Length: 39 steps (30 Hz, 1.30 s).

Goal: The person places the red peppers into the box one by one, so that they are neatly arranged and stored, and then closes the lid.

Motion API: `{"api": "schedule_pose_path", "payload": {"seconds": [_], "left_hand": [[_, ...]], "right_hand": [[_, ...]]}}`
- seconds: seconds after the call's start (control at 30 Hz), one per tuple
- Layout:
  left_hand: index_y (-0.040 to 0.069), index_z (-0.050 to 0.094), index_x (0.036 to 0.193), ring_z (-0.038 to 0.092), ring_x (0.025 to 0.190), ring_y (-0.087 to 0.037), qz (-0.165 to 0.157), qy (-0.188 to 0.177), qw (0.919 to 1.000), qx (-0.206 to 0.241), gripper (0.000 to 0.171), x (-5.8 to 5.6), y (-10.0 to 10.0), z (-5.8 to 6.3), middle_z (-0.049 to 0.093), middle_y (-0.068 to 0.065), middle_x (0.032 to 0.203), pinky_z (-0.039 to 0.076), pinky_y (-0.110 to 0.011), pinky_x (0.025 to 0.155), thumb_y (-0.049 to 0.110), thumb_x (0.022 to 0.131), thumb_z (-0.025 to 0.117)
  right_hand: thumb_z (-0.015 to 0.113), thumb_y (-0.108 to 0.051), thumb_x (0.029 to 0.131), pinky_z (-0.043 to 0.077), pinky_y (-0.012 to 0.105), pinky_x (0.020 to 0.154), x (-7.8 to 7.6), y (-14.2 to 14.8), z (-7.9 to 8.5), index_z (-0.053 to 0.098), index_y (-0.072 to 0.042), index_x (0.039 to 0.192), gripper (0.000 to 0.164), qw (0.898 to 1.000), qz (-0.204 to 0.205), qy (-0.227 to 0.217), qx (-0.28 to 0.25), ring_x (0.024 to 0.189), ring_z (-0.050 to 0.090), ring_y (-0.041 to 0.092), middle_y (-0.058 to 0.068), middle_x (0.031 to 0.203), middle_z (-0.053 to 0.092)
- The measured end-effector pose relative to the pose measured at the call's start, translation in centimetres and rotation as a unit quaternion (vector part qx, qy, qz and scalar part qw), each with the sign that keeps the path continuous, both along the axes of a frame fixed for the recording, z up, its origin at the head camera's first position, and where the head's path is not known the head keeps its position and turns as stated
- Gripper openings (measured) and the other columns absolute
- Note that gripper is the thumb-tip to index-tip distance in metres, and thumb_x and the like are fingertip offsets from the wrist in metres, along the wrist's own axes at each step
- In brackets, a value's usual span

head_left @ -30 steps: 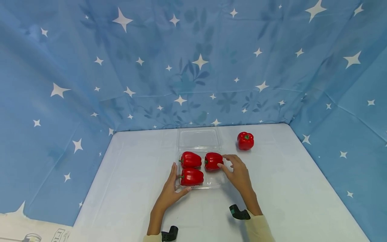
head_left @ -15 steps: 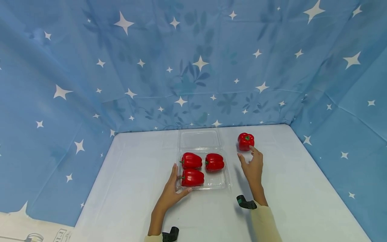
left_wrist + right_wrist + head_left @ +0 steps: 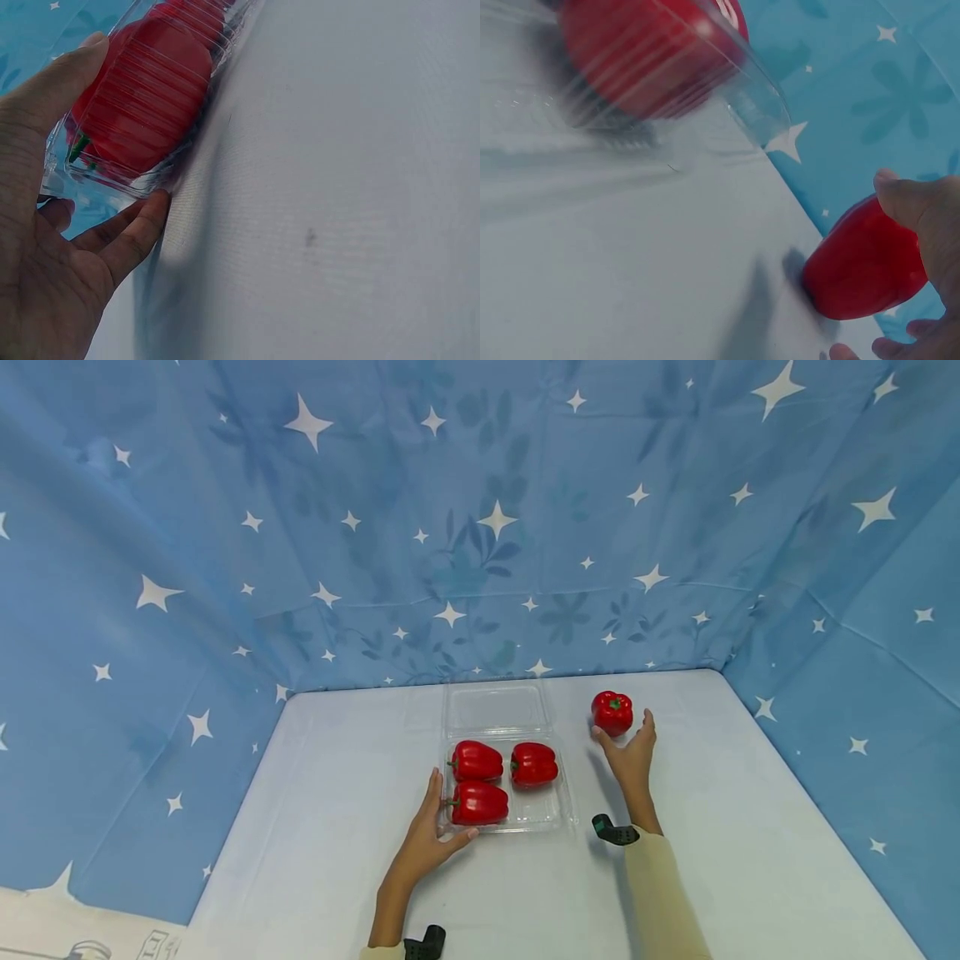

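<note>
A clear plastic clamshell container (image 3: 536, 814) stands on the table with its lid (image 3: 495, 708) folded back, holding two red bell peppers on its left, one at the back (image 3: 477, 762) and one at the front (image 3: 480, 803), and a third (image 3: 534, 765) at the back right. My left hand (image 3: 423, 843) touches its front left corner, fingers straight along the left side, thumb spread along the front. A fourth bell pepper (image 3: 612, 713) sits outside, at the back right. My right hand (image 3: 632, 762) reaches up to it, thumb (image 3: 904, 199) at its left side and fingers spread apart to the right.
A white cloth covers the table (image 3: 345, 760). Blue star-patterned curtain (image 3: 480, 568) encloses the back and both sides. The front right part of the container lies between my two hands.
My right hand has left the pepper in the container, moving right and back to the pepper outside, thumb now beside it. My left hand has stayed at the container's corner.
</note>
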<state>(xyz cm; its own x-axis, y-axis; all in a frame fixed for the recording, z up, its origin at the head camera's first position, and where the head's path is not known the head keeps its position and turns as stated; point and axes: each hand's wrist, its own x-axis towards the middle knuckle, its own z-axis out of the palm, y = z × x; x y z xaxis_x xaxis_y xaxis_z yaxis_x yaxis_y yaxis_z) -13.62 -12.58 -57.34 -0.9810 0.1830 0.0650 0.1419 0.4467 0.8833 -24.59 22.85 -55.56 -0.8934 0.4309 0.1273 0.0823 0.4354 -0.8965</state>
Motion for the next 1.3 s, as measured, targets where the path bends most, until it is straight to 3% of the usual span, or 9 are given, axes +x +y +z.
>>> {"api": "schedule_pose_path", "payload": {"seconds": [0.33,0.57,1.03,1.3], "left_hand": [[0.017,0.008,0.159,0.033,0.144,-0.040,-0.001,-0.009,1.0000,-0.002,0.110,-0.1,-0.1,-0.1,0.009,-0.004,0.166,0.053,-0.051,0.094,0.047,0.079,0.077],[0.014,0.008,0.158,0.032,0.144,-0.042,-0.004,-0.006,1.0000,-0.002,0.110,-0.2,-0.2,-0.2,0.009,-0.007,0.166,0.053,-0.052,0.094,0.048,0.079,0.076],[0.015,0.009,0.158,0.030,0.145,-0.040,0.000,-0.006,1.0000,-0.006,0.109,-0.2,0.0,-0.1,0.010,-0.007,0.165,0.052,-0.052,0.095,0.046,0.079,0.077],[0.017,0.008,0.159,0.032,0.144,-0.040,0.002,-0.010,0.9999,-0.006,0.110,-0.1,-0.1,0.0,0.010,-0.007,0.165,0.053,-0.051,0.095,0.045,0.079,0.078]], "right_hand": [[0.075,-0.019,0.085,0.028,0.060,0.116,-2.1,0.6,-0.9,0.009,-0.005,0.156,0.098,0.999,0.025,0.011,-0.019,0.148,0.019,0.039,0.019,0.162,0.016],[0.075,-0.018,0.085,0.030,0.059,0.115,-2.7,0.0,-0.8,0.011,-0.007,0.156,0.095,0.999,0.015,0.020,-0.048,0.148,0.020,0.037,0.018,0.161,0.021],[0.076,-0.020,0.085,0.037,0.056,0.113,-2.4,0.0,-0.6,0.019,-0.011,0.152,0.089,0.996,-0.012,0.025,-0.086,0.146,0.025,0.033,0.015,0.157,0.028],[0.073,-0.034,0.088,0.040,0.054,0.111,-1.5,0.3,0.3,0.021,-0.020,0.150,0.082,0.985,-0.002,0.022,-0.171,0.145,0.024,0.029,0.009,0.157,0.025]]}}
